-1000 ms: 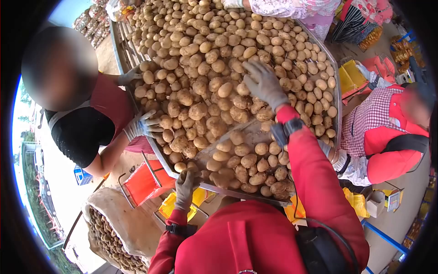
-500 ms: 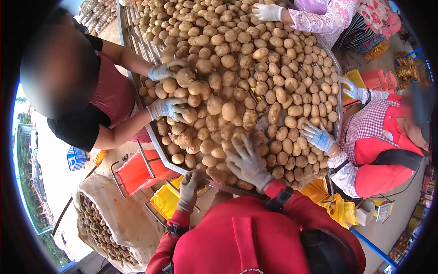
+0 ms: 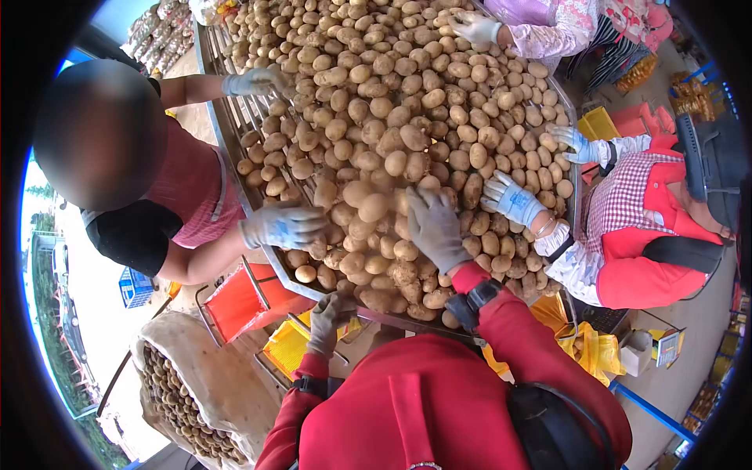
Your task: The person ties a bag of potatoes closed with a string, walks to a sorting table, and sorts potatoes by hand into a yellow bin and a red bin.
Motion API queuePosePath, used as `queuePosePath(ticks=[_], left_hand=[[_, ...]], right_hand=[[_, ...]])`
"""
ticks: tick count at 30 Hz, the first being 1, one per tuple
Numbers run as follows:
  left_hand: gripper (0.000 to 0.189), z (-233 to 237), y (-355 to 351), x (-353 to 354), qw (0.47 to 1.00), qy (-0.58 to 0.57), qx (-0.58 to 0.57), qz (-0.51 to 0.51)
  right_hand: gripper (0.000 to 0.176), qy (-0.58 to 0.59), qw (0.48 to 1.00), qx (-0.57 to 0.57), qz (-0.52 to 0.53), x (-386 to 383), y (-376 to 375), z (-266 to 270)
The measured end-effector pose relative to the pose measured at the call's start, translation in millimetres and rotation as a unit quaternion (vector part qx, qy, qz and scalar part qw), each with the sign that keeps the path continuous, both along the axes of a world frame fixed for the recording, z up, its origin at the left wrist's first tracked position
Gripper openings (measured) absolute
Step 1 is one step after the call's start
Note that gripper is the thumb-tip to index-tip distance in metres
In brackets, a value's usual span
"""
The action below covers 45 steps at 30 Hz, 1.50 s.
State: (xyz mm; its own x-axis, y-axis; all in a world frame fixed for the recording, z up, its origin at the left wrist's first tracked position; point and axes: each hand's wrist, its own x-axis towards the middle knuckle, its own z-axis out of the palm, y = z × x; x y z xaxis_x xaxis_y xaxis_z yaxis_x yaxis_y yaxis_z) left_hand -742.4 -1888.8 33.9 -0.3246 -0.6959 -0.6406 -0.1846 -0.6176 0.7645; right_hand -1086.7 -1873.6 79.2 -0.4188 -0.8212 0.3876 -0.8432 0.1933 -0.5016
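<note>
A broad heap of potatoes (image 3: pixel 407 66) covers the slatted metal table (image 3: pixel 286 262). My right hand (image 3: pixel 435 229), in a grey glove, lies on the potatoes near my side, fingers stretched out. Several potatoes just ahead of it are blurred by motion. Low at the near rim is my left hand (image 3: pixel 326 323), also gloved. Its fingers look curled at the table edge, and what they hold, if anything, is hidden.
A person at left has one gloved hand (image 3: pixel 286 225) over the potatoes. Another person's gloved hand (image 3: pixel 513 199) rests at right; a third reaches from the far side. Below stand a red crate (image 3: pixel 249 301), a yellow crate (image 3: pixel 288 345) and a potato sack (image 3: pixel 211 376).
My right hand has moved forward over the potatoes. The left person's hands have spread apart, one going toward the far side. The right person's near hand has moved inward. My left hand stays.
</note>
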Motion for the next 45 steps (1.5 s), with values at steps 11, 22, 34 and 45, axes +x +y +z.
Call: queuePosePath(ticks=[11,22,34,45], left_hand=[[0.045,-3.6,-3.7,-3.1,1.000,-0.006,0.002,-0.011],[0.043,4.5,-0.8,-16.2,0.999,-0.019,0.007,0.032],[0.038,-9.3,-7.3,-16.1,0.999,-0.008,0.029,0.029],[0.036,29.6,2.3,-4.3,0.997,0.069,-0.011,-0.019]], right_hand=[[0.024,0.025,0.999,-0.031,0.016,-116.9,-86.4,19.3],[0.020,0.044,0.991,0.012,0.125,-70.4,-64.3,-10.7],[0.018,0.024,0.984,0.135,0.111,-40.5,22.0,12.1],[0.040,0.002,0.944,0.261,0.203,70.1,-128.2,30.2]])
